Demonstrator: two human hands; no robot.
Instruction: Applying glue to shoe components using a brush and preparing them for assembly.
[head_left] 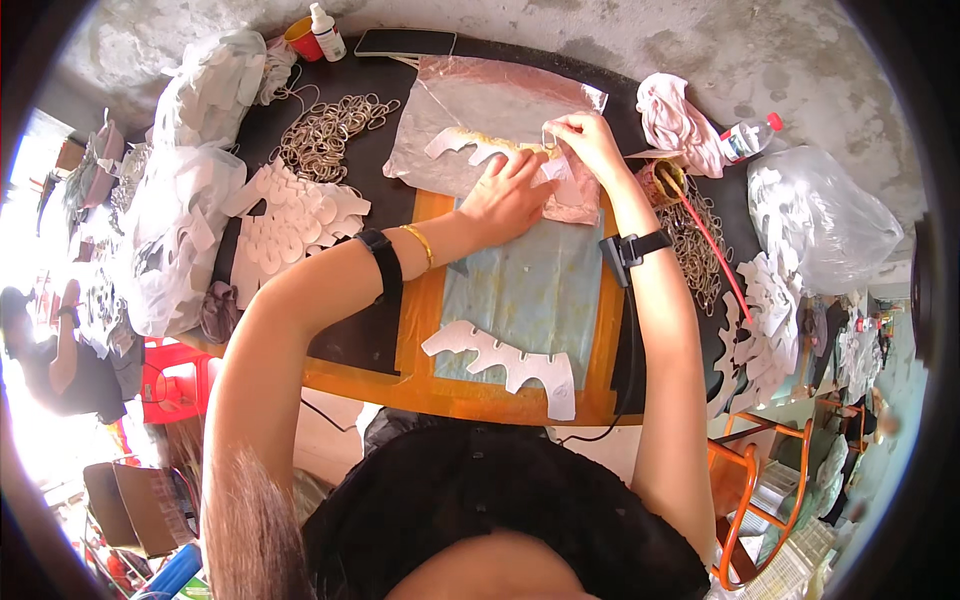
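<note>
this looks like a small craft workshop doing piecework by hand. a dark round work table (330, 340) stands against a rough, stained concrete wall (640, 40), crowded with stacks of white cut-out shapes (290, 225), a heap of metal rings (325, 130), sheets of shiny foil (480, 100) and clear plastic bags (835, 215) stuffed with more cut pieces. plastic stools (170, 375), an orange metal frame (760, 480) and another person (55, 360) sitting at the left edge suggest shared production space.

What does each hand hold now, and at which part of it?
The right hand pinches the edge of a thin pinkish foil sheet near its right end. The left hand holds nothing; it presses flat on the white cut-out shape.
</note>
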